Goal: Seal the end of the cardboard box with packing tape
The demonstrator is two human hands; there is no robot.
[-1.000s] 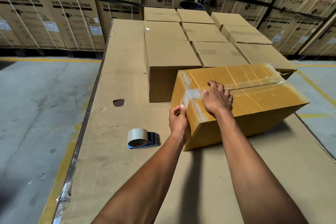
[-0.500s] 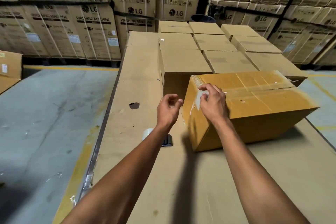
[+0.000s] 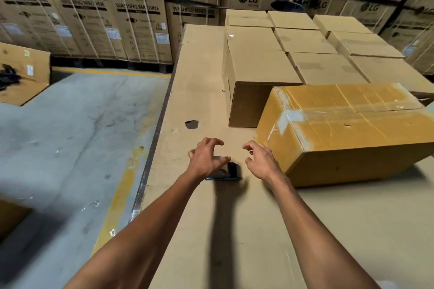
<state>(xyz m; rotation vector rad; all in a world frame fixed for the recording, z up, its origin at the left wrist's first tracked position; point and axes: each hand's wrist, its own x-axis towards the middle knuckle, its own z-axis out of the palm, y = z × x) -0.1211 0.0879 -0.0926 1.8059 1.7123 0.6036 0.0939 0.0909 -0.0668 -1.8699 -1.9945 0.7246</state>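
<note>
A yellow-brown cardboard box [image 3: 352,129] lies on the cardboard-covered table [image 3: 199,77] at right, with clear tape [image 3: 290,116] folded over its near-left top edge. The tape dispenser [image 3: 231,171], dark blue, lies on the table left of the box, mostly hidden under my left hand [image 3: 206,159]. That hand hovers over it with fingers spread and curled, holding nothing. My right hand [image 3: 260,159] is beside it, open too, just left of the box's near corner and clear of the box.
Several plain cardboard boxes [image 3: 256,61] stand in rows on the table behind the taped box. The table's left edge [image 3: 155,138] drops to a concrete floor with a yellow line. Stacked washing-machine cartons [image 3: 131,21] line the back. A dark hole [image 3: 191,124] marks the table cover.
Both hands have left the box's taped edge and come down and left over the tape dispenser. The view has swung left.
</note>
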